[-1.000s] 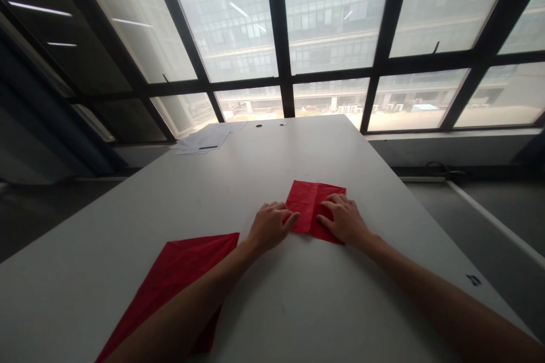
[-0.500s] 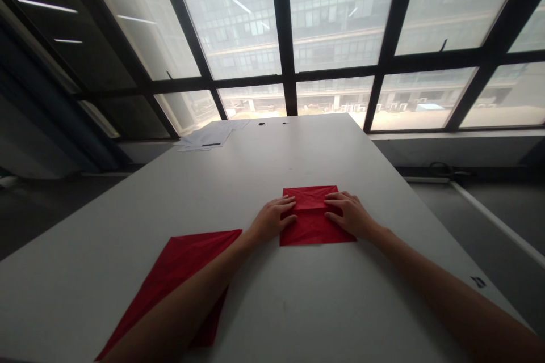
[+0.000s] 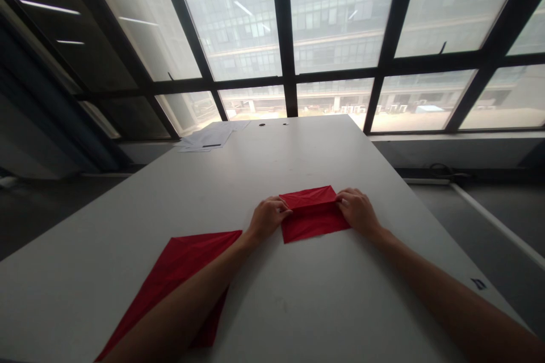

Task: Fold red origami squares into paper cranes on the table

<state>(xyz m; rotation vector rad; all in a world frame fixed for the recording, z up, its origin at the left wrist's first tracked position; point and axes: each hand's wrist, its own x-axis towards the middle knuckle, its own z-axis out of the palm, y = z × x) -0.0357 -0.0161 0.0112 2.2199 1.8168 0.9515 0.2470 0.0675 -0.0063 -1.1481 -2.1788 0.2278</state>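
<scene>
A small folded red cloth [image 3: 313,228] lies on the white table in front of me. Its middle edge is lifted into a ridge that runs from side to side. At the left end of that ridge, my left hand [image 3: 268,216] is closed, pinching the cloth between thumb and fingers. My right hand [image 3: 357,209] pinches the opposite end in the same way. Beneath my left forearm lies a second, larger red cloth [image 3: 183,264], spread flat and partly hidden by the arm.
The long white table [image 3: 298,306] reaches toward tall windows. White papers [image 3: 208,137] with a dark pen-like thing on them lie at its far left. A small dark mark [image 3: 479,283] is near the right edge. A blue curtain [image 3: 55,96] hangs at left.
Both hands have gone from lying flat on the small cloth to pinching its two sides. The cloth's middle edge has risen, and the cloth has turned slightly.
</scene>
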